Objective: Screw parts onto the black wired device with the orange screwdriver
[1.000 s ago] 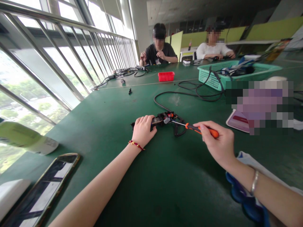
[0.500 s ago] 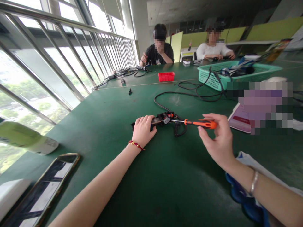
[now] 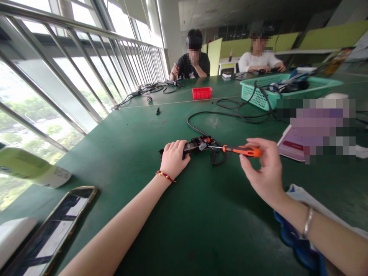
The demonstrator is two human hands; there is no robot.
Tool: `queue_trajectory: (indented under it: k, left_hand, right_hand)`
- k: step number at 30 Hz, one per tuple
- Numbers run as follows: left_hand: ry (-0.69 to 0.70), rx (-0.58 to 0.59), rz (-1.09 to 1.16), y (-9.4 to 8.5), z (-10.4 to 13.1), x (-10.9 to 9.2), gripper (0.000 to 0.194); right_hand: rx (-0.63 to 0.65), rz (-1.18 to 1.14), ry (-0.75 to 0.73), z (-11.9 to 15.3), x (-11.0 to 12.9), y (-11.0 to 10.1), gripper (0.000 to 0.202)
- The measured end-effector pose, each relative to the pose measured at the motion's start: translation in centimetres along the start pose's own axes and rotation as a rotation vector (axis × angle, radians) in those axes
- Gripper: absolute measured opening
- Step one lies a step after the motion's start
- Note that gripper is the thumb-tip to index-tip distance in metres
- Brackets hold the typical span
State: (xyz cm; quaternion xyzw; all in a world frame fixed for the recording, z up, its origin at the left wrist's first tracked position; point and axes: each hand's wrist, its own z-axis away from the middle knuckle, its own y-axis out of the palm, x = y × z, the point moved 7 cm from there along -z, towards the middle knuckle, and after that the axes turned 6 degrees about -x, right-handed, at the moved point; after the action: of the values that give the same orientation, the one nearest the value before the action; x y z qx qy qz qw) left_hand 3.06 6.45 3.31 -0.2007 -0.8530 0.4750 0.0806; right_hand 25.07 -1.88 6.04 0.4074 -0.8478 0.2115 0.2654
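Note:
My left hand (image 3: pixel 174 155) is closed over the left part of a dark device (image 3: pixel 195 145) with exposed parts and a black cable, lying on the green table (image 3: pixel 184 214). Between the thumb and fingers of my right hand (image 3: pixel 266 165) is the orange and black handle of a screwdriver (image 3: pixel 244 150). Its thin shaft points left, and the tip reaches the right part of the device, beside a small grey piece. The exact contact of the tip is too small to tell.
A phone (image 3: pixel 57 230) and a green bottle (image 3: pixel 31 166) lie at the left. Further back are a red box (image 3: pixel 202 93), a green basket (image 3: pixel 258 92) with cables, and a small black piece (image 3: pixel 158 111). Two people sit across the table.
My right hand and the screwdriver have shifted very slightly left. My left hand and the device stay in place.

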Motion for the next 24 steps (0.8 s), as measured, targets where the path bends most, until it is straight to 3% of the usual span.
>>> queue_trajectory:
  k: [7, 13, 20, 24]
  left_hand:
    - [-0.010, 0.003, 0.011, -0.11, -0.05, -0.12, 0.033]
    - [-0.012, 0.009, 0.009, -0.07, -0.04, -0.07, 0.034]
    - [-0.014, 0.010, 0.006, -0.15, -0.07, -0.15, 0.033]
    - [-0.010, 0.010, 0.000, -0.16, -0.05, -0.18, 0.033]
  right_hand:
    - [0.166, 0.064, 0.148, 0.46, -0.85, 0.77, 0.017]
    - [-0.005, 0.009, -0.001, 0.12, -0.01, -0.11, 0.036]
    - [0.154, 0.100, 0.115, 0.36, -0.55, 0.64, 0.015]
    - [0.038, 0.036, 0.038, 0.11, -0.07, 0.13, 0.032]
